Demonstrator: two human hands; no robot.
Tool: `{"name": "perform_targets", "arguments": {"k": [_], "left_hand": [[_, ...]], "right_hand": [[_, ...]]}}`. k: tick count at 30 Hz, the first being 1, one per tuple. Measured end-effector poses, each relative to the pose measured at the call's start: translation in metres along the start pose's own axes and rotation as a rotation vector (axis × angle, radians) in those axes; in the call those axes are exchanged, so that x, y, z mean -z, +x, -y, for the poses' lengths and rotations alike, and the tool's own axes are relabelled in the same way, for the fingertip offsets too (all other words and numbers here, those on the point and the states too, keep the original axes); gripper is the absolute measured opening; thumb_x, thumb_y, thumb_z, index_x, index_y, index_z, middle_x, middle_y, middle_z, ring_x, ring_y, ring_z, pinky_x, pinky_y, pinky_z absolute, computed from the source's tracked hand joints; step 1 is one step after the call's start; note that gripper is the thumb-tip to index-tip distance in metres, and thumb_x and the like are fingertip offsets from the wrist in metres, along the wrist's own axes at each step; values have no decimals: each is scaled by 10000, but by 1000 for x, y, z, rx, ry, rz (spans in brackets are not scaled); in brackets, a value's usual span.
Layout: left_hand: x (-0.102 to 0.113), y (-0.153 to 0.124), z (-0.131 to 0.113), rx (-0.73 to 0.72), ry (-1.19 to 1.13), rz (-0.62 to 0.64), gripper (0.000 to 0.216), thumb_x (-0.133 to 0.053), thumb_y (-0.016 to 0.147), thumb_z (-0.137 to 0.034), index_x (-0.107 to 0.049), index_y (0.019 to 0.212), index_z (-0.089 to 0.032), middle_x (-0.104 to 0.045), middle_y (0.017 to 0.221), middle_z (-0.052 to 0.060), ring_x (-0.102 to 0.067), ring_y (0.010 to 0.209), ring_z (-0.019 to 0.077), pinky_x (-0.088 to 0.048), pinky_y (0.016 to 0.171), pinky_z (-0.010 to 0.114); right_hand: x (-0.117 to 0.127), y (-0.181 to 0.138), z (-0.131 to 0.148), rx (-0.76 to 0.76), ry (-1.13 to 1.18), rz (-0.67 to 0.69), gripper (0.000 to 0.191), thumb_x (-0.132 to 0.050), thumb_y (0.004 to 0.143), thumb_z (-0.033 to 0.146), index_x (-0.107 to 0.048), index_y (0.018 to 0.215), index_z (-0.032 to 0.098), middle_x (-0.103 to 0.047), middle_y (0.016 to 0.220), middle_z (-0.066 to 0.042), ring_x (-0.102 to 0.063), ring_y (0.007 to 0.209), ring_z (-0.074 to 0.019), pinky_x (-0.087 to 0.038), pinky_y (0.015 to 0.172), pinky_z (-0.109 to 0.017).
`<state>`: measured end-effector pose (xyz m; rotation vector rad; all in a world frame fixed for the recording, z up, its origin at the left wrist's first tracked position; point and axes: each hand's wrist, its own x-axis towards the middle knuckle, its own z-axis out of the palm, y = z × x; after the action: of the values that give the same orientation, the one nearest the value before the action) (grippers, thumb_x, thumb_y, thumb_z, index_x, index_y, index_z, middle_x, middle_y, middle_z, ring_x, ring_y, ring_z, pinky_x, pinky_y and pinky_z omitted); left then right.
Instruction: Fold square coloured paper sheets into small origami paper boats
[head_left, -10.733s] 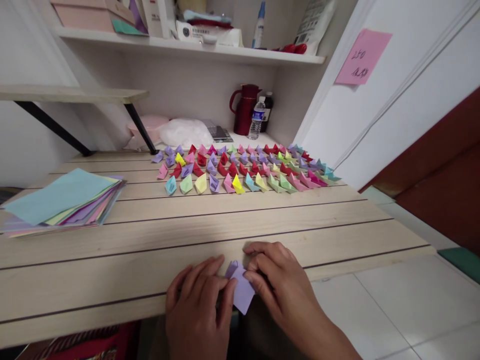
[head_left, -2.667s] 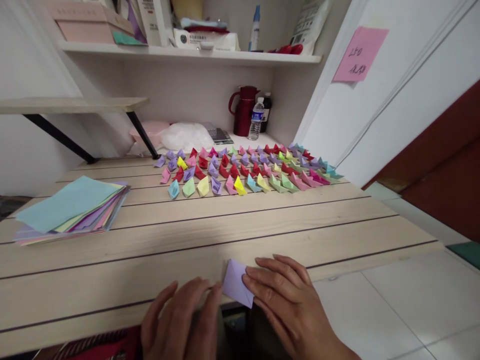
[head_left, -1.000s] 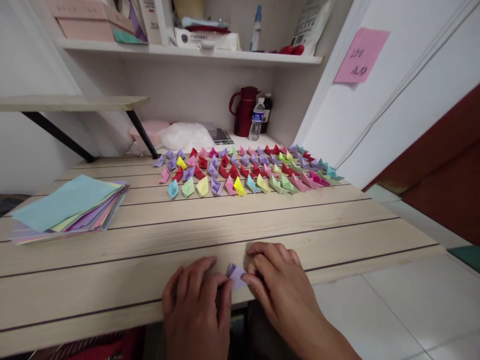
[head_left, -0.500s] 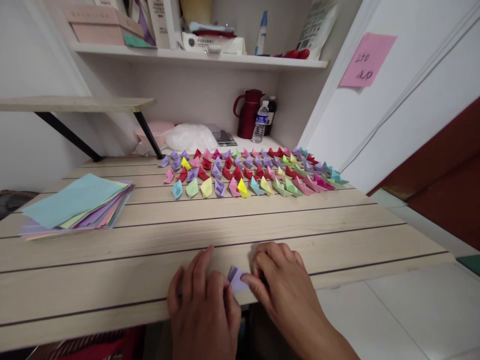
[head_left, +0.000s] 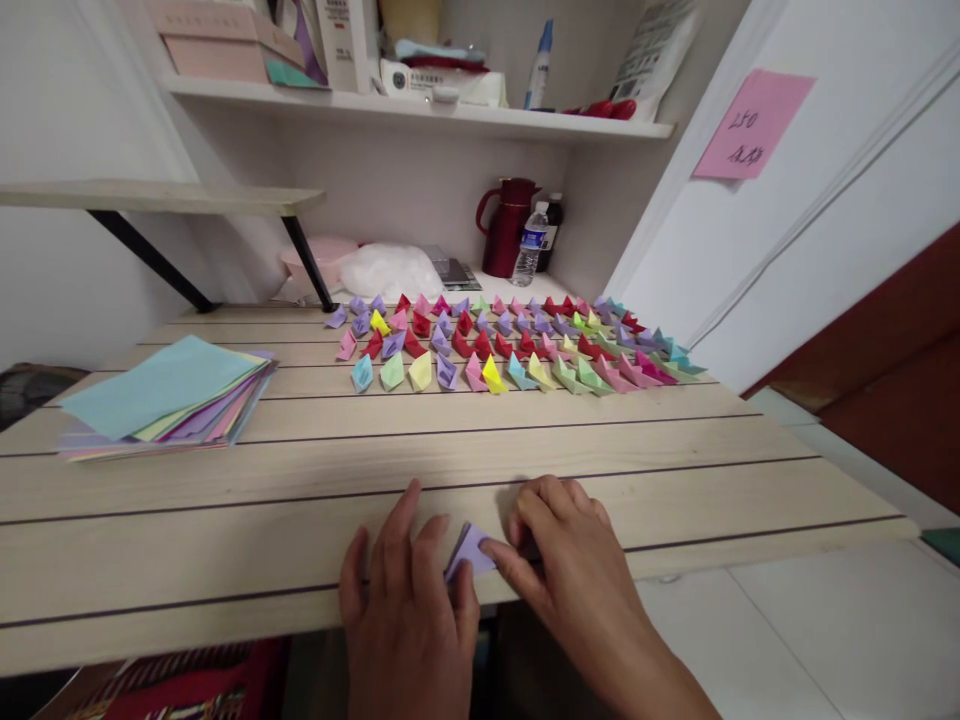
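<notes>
1. Folded lavender paper [head_left: 472, 552], a small sharp-cornered shape, lies at the near edge of the wood-grained bench [head_left: 300, 520], between the two hands I am watching remotely.
2. I see the left hand [head_left: 409, 610] spread, fingers fanned over the planks, its thumb at the paper's near side without a grip around it.
3. The right hand [head_left: 574, 565] has its fingers curled in and its thumb on the paper's right side; whether it pinches or merely presses, I cannot tell.
4. Beyond them I have rows of crisp, pointed paper boats [head_left: 493, 375] in red, purple, pink, green, yellow and blue.
5. To my left, a loosely fanned stack of smooth colored sheets [head_left: 161, 385], pale blue uppermost, lies flat.
6. Behind the boats I make out a glossy dark-red jug [head_left: 508, 230] beside a clear, ribbed plastic bottle [head_left: 529, 248].
</notes>
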<state>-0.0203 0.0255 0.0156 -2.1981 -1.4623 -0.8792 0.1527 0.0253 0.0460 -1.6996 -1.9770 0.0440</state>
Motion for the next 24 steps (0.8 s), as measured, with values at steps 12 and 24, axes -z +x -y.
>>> {"name": "perform_targets", "arguments": {"k": [12,24], "left_hand": [[14,-15,-14,-4,-90,-25,554,-398,876,-39,-611,1303,-321,-686,1311,-61,-621,1220,208,47,1236,550],[9,-28,-9,-33,-89,105,648,-414,791,-28,-577,1364,-282,-595,1412,-26,-608,1248,235,92,1232,537]], "right_hand": [[1,7,-1,69,-48,34,207,-744,857,312,-560,798,235,-600,858,-13,-535,804,-234,-376,702,-348],[-12,-43,-7,267,-101,-237,484,-441,1009,205,-415,1492,191,-577,1381,-127,-521,1283,-277,-423,996,-430]]}}
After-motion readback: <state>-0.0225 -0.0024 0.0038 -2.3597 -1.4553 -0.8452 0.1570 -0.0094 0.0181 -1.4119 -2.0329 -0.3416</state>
